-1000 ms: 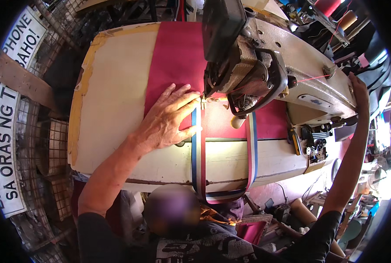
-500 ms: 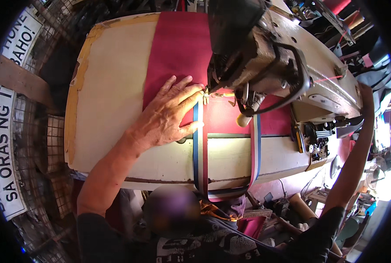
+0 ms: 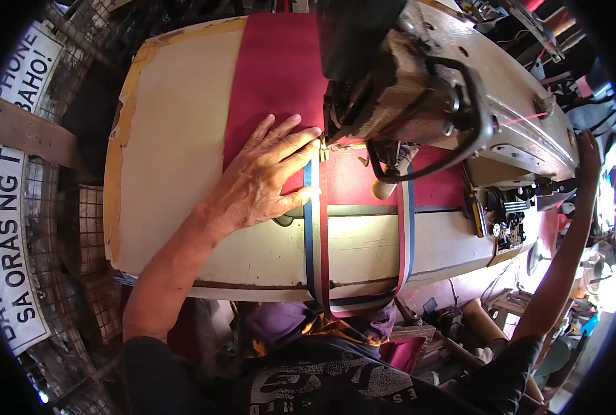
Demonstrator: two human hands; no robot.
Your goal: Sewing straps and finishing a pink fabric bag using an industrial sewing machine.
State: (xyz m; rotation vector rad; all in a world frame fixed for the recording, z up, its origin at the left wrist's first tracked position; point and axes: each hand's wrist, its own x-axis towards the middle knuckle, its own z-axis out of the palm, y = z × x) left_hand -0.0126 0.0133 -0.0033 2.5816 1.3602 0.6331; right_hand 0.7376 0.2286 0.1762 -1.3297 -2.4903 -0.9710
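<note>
My left hand [image 3: 266,173] lies open with spread fingers on red fabric [image 3: 273,62] under the sewing machine head [image 3: 405,97]. Its index fingertip is beside the presser foot [image 3: 324,149], and its thumb touches a blue, white and red striped ribbon [image 3: 315,249]. The ribbon runs from the needle area over the bed's front edge and loops back up to the right. Its upper right end is hidden behind the head. My right hand [image 3: 586,155] is closed round the handwheel at the machine's far right end, its fingers partly in shadow.
The pale worktable [image 3: 163,138] has worn taped edges. A bobbin winder [image 3: 501,229] and a yellow-handled tool [image 3: 477,211] sit at the right of the bed. Wire mesh [image 3: 87,277] with printed signs [image 3: 11,256] stands at left; cluttered rolls and scraps surround the lower right.
The view has shifted, so the table sits higher in the picture and the blurred round shape at my chest is gone. My left hand keeps its place beside the presser foot.
</note>
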